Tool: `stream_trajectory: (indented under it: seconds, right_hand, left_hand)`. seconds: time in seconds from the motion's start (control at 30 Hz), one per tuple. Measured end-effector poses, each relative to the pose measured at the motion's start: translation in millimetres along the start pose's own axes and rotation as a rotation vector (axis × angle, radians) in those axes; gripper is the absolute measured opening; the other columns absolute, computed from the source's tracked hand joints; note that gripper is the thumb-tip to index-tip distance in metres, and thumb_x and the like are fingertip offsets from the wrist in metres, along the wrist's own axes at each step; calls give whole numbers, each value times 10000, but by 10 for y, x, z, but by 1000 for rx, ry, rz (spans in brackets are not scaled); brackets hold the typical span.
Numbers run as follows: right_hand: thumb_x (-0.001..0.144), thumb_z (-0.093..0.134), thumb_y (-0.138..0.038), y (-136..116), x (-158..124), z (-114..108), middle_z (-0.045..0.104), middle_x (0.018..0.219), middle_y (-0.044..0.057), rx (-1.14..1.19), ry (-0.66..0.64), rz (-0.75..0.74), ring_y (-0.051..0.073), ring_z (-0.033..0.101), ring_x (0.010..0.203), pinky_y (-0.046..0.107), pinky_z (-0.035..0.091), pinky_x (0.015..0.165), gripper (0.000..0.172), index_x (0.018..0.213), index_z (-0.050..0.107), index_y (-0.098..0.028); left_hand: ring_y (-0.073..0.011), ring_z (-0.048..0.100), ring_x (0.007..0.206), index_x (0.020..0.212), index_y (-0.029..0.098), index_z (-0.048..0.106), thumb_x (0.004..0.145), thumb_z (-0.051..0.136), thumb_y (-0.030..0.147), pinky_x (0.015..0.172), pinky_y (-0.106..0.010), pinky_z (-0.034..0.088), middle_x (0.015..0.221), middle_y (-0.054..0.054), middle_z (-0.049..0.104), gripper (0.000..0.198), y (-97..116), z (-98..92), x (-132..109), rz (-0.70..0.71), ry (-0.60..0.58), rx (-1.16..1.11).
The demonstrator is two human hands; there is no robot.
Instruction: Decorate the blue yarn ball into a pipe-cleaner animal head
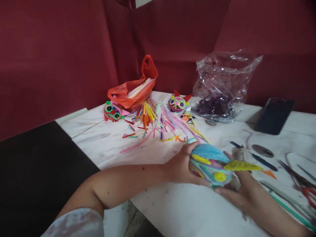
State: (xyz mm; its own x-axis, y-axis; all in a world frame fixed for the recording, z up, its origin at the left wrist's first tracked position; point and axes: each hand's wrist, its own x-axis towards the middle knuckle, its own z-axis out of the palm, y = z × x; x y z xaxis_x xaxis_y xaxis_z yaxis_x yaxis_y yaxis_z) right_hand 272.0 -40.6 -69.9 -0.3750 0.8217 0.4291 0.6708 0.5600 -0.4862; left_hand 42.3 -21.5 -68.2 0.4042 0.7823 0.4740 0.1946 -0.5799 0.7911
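A rounded craft ball point(208, 166), covered in fuzzy pipe cleaners, is held between my two hands above the table's front part. Its top is light blue, with yellow, pink and mint strips lower down. A fuzzy yellow pointed piece point(243, 165) sticks out from its right side. My left hand point(181, 164) grips the ball from the left, thumb along its lower front. From the right, my right hand point(247, 191) holds it with the thumb at the lower edge; its other fingers are partly hidden behind the ball and the yellow piece.
Behind lie loose pipe cleaners point(170, 120), an orange plastic bag point(133, 98) and two decorated faces, one green-eyed point(113, 111), one red-eared point(177, 103). A clear bag point(222, 85) and a phone point(275, 116) stand back right. Scissors point(300, 182) and a dark blue pen-like tool point(264, 162) lie right.
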Motion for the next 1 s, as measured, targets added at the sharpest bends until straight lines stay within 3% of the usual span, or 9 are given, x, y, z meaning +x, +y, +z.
stream_trajectory:
  seconds: [0.2,0.33,0.53,0.73,1.0]
  right_hand:
    - [707,706,-469,-164,43,-39,562,1288,154,134,-57,157,341,554,1172,473,498,931,895,1453,278,-222]
    - [653,754,-451,-196,86,-76,533,1328,164,96,-43,150,355,481,1249,499,435,993,963,1453,275,-214]
    - [684,723,-457,-178,67,-63,490,1372,190,96,-29,117,348,476,1257,494,422,1008,940,1457,264,-181]
    - [718,677,-500,-58,14,9,570,1296,162,76,-3,95,358,523,1215,478,494,938,864,1438,305,-202]
    - [755,650,-514,-48,-3,1,508,1381,152,122,-3,73,331,526,1223,400,545,895,886,1469,244,-185]
  left_hand:
    - [-359,406,1283,1431,216,211,539,838,405,1080,-507,351,1429,-158,351,1107,56,-41,-1,-78,-20,-27]
    - [-364,417,1278,1439,223,199,551,830,397,1055,-519,380,1431,-162,356,1104,33,-72,23,-120,-42,-41]
    - [-359,411,1287,1430,226,227,537,836,395,1048,-512,390,1425,-152,372,1094,14,-61,29,-107,-39,-29]
    - [-353,420,1277,1436,228,220,499,854,402,1070,-510,361,1422,-147,388,1145,39,-47,22,-91,-41,-30]
    - [-342,449,1245,1424,222,238,490,863,397,1040,-480,396,1380,-152,419,1137,60,-20,0,-44,-51,-33]
